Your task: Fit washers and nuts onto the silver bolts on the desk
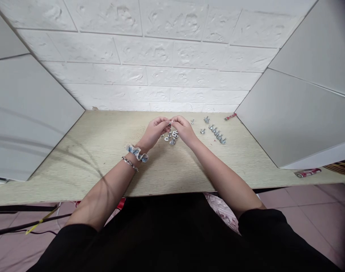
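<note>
My left hand (157,130) and my right hand (183,130) meet over the middle of the table, both closed in a pinch. Between their fingertips is a small metal bolt (170,124), mostly covered by the fingers. Just beneath the hands lie several loose flat washers (166,139) and some bolts (172,141), partly hidden by my fingers. Right of my right hand, bolts with washers on them (217,133) stand in a slanting row. A single bolt (192,121) and another bolt with a washer (202,131) stand nearer to that hand.
The pale wooden table (104,151) ends at a white brick-patterned wall (158,56). Grey panels (27,113) flank it on both sides. A small red object (230,116) lies by the right panel, and a red-and-silver battery-like cylinder (308,172) near the front right edge.
</note>
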`<state>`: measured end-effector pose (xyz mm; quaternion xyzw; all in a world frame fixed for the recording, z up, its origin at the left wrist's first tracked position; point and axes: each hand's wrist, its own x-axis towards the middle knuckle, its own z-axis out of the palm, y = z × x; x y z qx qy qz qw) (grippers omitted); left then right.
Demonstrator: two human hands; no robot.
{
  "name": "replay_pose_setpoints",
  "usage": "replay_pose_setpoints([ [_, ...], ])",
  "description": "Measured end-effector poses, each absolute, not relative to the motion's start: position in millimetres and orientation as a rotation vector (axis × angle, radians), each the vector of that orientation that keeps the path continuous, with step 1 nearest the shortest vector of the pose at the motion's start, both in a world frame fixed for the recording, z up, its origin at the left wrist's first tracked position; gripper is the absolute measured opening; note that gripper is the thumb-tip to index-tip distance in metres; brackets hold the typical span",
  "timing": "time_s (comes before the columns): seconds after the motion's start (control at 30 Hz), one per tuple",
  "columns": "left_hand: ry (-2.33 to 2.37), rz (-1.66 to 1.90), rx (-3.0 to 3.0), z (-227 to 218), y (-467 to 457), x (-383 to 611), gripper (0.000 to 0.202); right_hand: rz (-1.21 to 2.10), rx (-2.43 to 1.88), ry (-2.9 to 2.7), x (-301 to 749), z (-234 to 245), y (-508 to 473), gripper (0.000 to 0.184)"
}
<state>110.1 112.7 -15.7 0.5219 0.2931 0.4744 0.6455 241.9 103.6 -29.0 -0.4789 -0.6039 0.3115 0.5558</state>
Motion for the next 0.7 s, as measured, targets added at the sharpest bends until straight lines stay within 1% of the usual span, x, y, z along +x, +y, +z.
replay_pose_setpoints([
  [0.1,0.673,1.09,1.173,-15.1,112.4,109.6,0.004,0.735,-1.121,-1.427,242.2,-27.3,102.5,0.006],
  [0.3,0.68,1.093,1.184,-16.5,113.5,108.7,0.006,0.716,-1.056,-1.444,241.2,-21.0,96.3,0.019],
  [0.5,0.722,1.133,1.14,-14.4,114.5,108.5,0.005,0.656,-1.074,-1.472,241.3,-16.6,92.5,0.014],
  [0.7,0.707,1.121,1.145,-14.5,115.1,108.1,0.006,0.68,-1.137,-1.382,242.1,-17.9,93.8,0.036],
])
